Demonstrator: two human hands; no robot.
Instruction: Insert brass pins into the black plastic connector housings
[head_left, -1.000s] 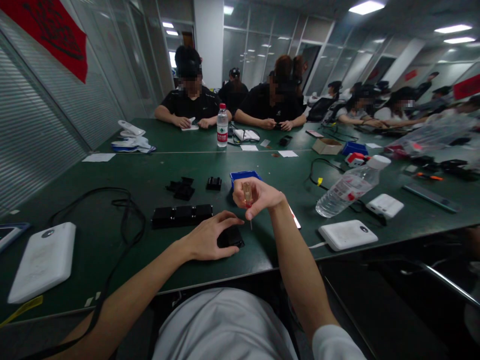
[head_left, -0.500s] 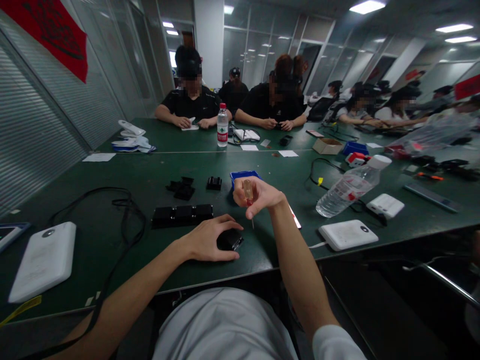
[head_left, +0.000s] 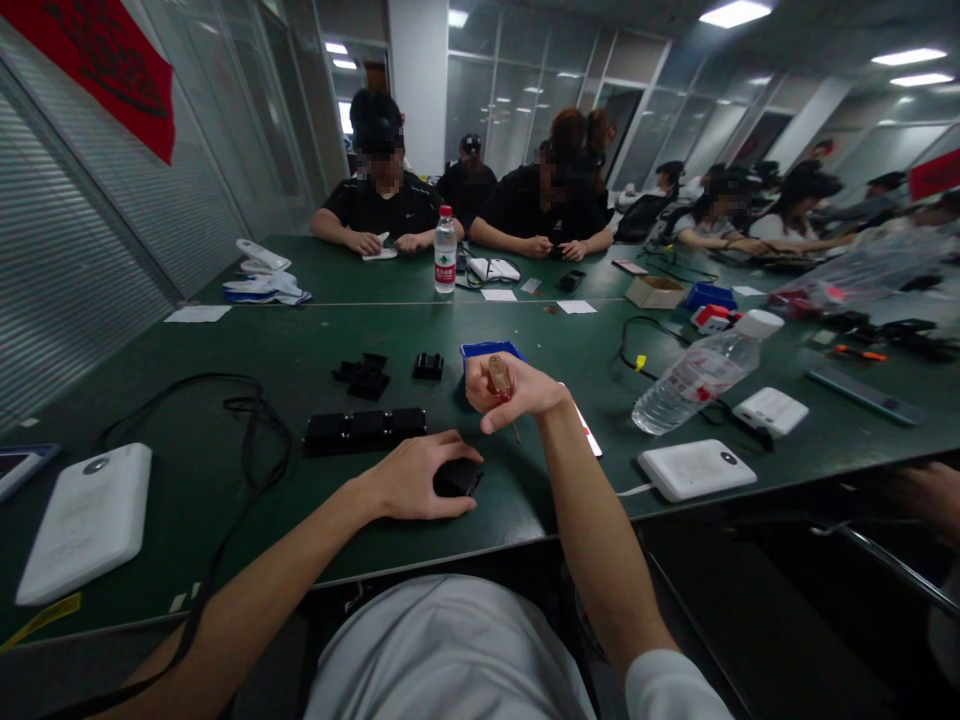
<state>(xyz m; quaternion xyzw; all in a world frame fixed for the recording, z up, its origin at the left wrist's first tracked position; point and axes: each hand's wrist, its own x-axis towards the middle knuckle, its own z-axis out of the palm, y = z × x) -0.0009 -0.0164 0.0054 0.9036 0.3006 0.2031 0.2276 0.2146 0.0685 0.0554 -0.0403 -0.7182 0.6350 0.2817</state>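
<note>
My left hand [head_left: 424, 475] rests on the green table and grips a small black plastic part [head_left: 458, 478] between thumb and fingers. Above and to the right of it, my right hand [head_left: 517, 390] is closed around a screwdriver [head_left: 499, 377] with a clear amber and red handle. The thin shaft shows below the hand, slanting down and apart from the black part. Just beyond my left hand lies a row of black block-shaped parts [head_left: 365, 431]. Behind my right hand a blue tray [head_left: 492, 350] is partly hidden.
Loose black pieces [head_left: 363, 375] and a black bracket [head_left: 429, 366] lie farther back. A tilted water bottle [head_left: 705, 372] and a white power bank [head_left: 696, 470] are at the right. Another white power bank [head_left: 86, 522] and a black cable [head_left: 259, 440] lie left. Co-workers sit opposite.
The screwdriver has tilted in my right hand, its shaft tip swinging to the right, away from the black part. My left hand has turned the black part slightly.
</note>
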